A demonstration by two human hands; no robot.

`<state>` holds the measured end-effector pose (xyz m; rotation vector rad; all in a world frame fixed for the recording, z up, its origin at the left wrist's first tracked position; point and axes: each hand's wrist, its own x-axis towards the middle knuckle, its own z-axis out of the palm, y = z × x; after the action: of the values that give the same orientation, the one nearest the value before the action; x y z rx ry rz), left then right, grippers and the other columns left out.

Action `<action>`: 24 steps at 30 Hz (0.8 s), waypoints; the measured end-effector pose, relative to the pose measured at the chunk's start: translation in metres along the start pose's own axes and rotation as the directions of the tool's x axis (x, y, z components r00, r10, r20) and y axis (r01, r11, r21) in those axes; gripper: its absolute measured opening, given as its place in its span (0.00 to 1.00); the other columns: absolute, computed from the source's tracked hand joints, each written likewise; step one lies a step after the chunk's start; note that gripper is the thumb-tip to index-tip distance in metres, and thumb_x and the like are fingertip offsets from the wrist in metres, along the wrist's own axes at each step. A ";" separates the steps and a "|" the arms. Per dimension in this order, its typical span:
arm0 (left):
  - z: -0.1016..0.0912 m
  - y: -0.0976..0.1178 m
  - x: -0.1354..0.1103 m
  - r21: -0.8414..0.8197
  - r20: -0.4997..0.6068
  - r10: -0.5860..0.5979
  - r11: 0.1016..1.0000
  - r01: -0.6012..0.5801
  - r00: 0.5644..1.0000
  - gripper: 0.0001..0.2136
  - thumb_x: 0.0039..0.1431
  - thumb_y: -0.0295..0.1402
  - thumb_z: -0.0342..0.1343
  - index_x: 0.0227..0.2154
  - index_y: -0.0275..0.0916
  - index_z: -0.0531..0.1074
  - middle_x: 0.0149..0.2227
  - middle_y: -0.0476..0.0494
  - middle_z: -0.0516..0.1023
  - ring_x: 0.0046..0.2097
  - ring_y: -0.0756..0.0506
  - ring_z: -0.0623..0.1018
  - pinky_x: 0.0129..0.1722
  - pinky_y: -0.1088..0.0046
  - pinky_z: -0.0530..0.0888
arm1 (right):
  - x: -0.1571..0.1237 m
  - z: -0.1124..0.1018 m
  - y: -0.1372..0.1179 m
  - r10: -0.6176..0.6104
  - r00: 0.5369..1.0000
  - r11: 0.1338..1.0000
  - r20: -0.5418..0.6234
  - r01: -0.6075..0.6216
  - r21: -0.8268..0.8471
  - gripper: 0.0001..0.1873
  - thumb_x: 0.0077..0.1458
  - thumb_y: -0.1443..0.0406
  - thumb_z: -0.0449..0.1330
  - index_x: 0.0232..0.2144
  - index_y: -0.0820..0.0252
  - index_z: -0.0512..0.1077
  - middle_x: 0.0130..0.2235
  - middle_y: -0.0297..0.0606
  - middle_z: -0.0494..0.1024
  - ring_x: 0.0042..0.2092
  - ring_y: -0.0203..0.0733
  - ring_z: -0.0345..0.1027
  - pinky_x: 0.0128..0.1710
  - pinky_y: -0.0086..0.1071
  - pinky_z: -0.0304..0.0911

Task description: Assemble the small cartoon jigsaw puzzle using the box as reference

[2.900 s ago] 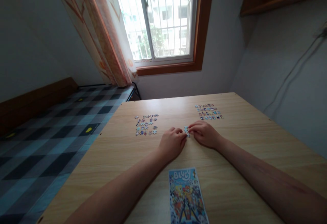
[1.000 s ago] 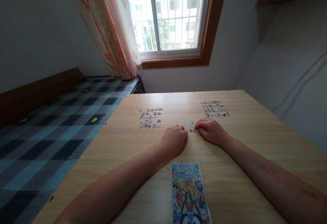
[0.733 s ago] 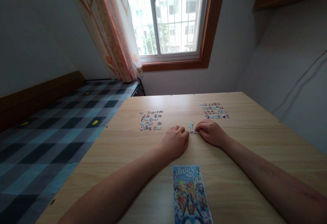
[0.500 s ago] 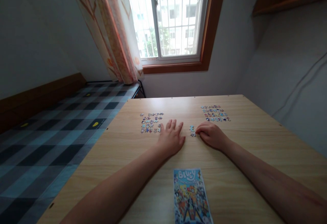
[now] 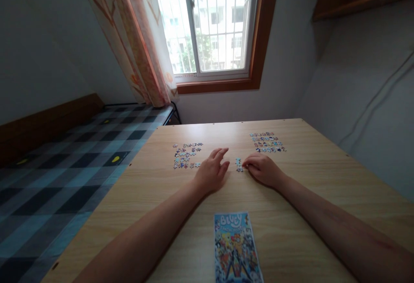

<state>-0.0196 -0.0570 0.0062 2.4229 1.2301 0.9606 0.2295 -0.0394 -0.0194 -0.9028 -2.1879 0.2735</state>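
A small cluster of jigsaw pieces (image 5: 239, 165) lies on the wooden table between my two hands. My right hand (image 5: 263, 169) has its fingers curled and closed at the right edge of that cluster, on a jigsaw piece mostly hidden by the fingertips. To the cluster's left, my left hand (image 5: 211, 171) is open, with fingers stretched out and thumb apart, holding nothing. Its back covers part of the table beside the left group of loose jigsaw pieces (image 5: 184, 156). Another group of pieces (image 5: 267, 142), laid in rows, is just beyond my right hand.
Nearer to me, a printed picture sheet (image 5: 237, 248) marked "Bluey" lies flat on the table (image 5: 181, 248). A bed with a checked cover (image 5: 80, 175) stands along the left side. Past the table's far edge are a window (image 5: 213, 24) and a curtain (image 5: 136, 37).
My left hand has lifted and turned a little, its fingers drawing closer together and away from the left group. The right hand keeps its place at the small cluster. The view has shifted slightly.
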 end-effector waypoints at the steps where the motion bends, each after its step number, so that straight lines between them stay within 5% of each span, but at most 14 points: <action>1: 0.000 0.001 -0.001 -0.094 0.019 0.003 0.996 -0.001 1.000 0.21 0.70 0.36 0.46 0.64 0.41 0.61 0.62 0.33 0.68 0.53 0.42 0.78 0.52 0.61 0.77 | 0.000 0.000 0.000 0.003 1.000 1.000 -0.001 -0.003 0.002 0.15 0.53 0.77 0.57 0.32 0.56 0.79 0.34 0.37 0.82 0.39 0.44 0.74 0.42 0.37 0.68; 5: 0.003 0.012 -0.007 -0.476 0.190 0.030 0.877 0.065 0.981 0.19 0.71 0.38 0.44 0.61 0.39 0.65 0.59 0.32 0.72 0.48 0.44 0.80 0.42 0.68 0.80 | 0.000 0.000 0.001 0.018 1.000 1.000 0.002 -0.018 0.008 0.15 0.52 0.77 0.57 0.32 0.55 0.79 0.34 0.37 0.82 0.39 0.44 0.74 0.43 0.37 0.68; 8: -0.002 0.023 -0.005 -0.590 0.177 0.050 0.805 0.065 0.983 0.19 0.72 0.39 0.43 0.56 0.36 0.70 0.56 0.32 0.75 0.48 0.44 0.80 0.41 0.68 0.81 | 0.001 -0.001 0.001 0.025 1.000 1.000 0.003 -0.025 0.017 0.14 0.52 0.77 0.57 0.31 0.55 0.79 0.34 0.37 0.82 0.39 0.44 0.74 0.43 0.37 0.68; 11: -0.016 0.029 0.005 -0.422 0.093 0.069 0.906 -0.024 0.993 0.16 0.70 0.37 0.46 0.42 0.37 0.78 0.50 0.35 0.79 0.47 0.45 0.80 0.42 0.68 0.79 | 0.001 -0.001 0.000 0.013 1.000 0.999 -0.003 -0.013 0.039 0.15 0.52 0.77 0.57 0.31 0.55 0.79 0.35 0.37 0.82 0.39 0.43 0.75 0.44 0.38 0.69; 14: -0.030 0.030 0.013 -0.089 0.210 0.020 0.996 -0.001 0.977 0.11 0.64 0.33 0.53 0.33 0.39 0.80 0.38 0.42 0.82 0.37 0.47 0.80 0.37 0.69 0.77 | 0.002 -0.001 -0.001 -0.012 1.000 0.998 -0.016 0.013 0.067 0.15 0.52 0.77 0.57 0.31 0.55 0.79 0.38 0.37 0.83 0.41 0.43 0.75 0.46 0.38 0.69; 18: -0.031 0.032 0.012 0.226 0.368 -0.095 0.974 0.010 0.925 0.06 0.57 0.32 0.59 0.32 0.40 0.82 0.33 0.44 0.82 0.33 0.45 0.79 0.36 0.68 0.75 | 0.003 0.000 -0.001 -0.013 1.000 0.997 -0.021 0.015 0.069 0.15 0.53 0.77 0.57 0.31 0.55 0.79 0.39 0.37 0.83 0.42 0.43 0.75 0.47 0.39 0.69; 24: -0.022 0.043 0.004 0.380 0.449 -0.121 0.923 -0.066 0.885 0.07 0.57 0.35 0.58 0.29 0.41 0.81 0.36 0.43 0.82 0.38 0.41 0.79 0.40 0.65 0.75 | 0.003 -0.001 0.000 -0.024 1.000 0.998 -0.014 0.025 0.064 0.14 0.53 0.77 0.57 0.30 0.56 0.79 0.37 0.37 0.82 0.41 0.43 0.75 0.45 0.37 0.69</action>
<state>-0.0060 -0.0810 0.0460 2.6882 1.3530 0.0908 0.2287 -0.0377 -0.0174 -0.8397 -2.1639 0.3236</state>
